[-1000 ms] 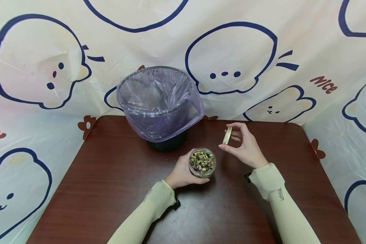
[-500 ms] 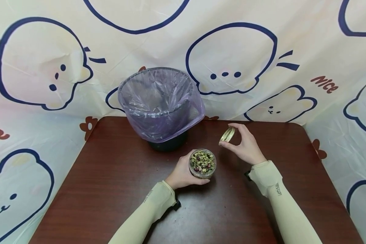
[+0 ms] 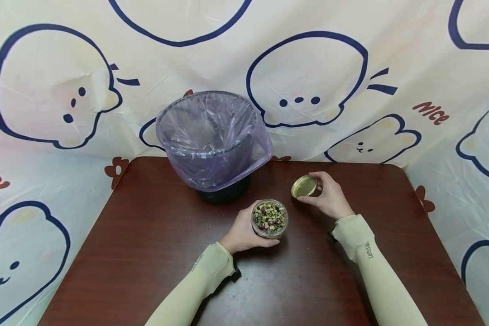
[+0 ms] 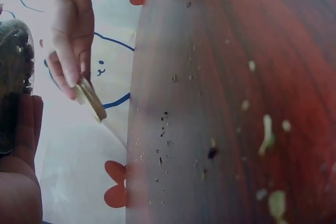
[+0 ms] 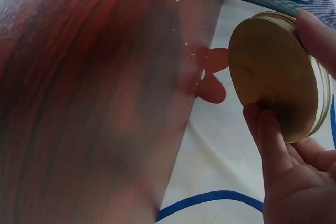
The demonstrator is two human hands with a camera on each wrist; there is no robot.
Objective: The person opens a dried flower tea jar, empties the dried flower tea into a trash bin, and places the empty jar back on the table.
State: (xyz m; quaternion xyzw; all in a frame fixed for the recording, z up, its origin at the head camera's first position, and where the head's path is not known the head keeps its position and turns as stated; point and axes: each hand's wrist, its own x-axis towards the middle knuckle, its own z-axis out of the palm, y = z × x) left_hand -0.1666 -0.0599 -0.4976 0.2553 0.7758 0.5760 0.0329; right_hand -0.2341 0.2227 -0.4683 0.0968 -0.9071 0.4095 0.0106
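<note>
My left hand grips a clear jar, its fingers and thumb round the side. Dried flower buds, yellow-green with some dark red, fill the jar to near its uncovered top. To the right, my right hand pinches a round gold lid by its edge, its inner face turned up toward the head view. The right wrist view shows the lid's smooth gold top, with fingers below and the thumb above. In the left wrist view the lid appears edge-on, held off the tabletop.
A dark bin lined with a purple plastic bag stands at the back left of the brown table. Small crumbs lie scattered on the tabletop. A cartoon-printed cloth hangs behind and at both sides.
My right hand has turned the lid from edge-on to show its inner face and lowered it slightly. The left hand and the jar have stayed in place.
</note>
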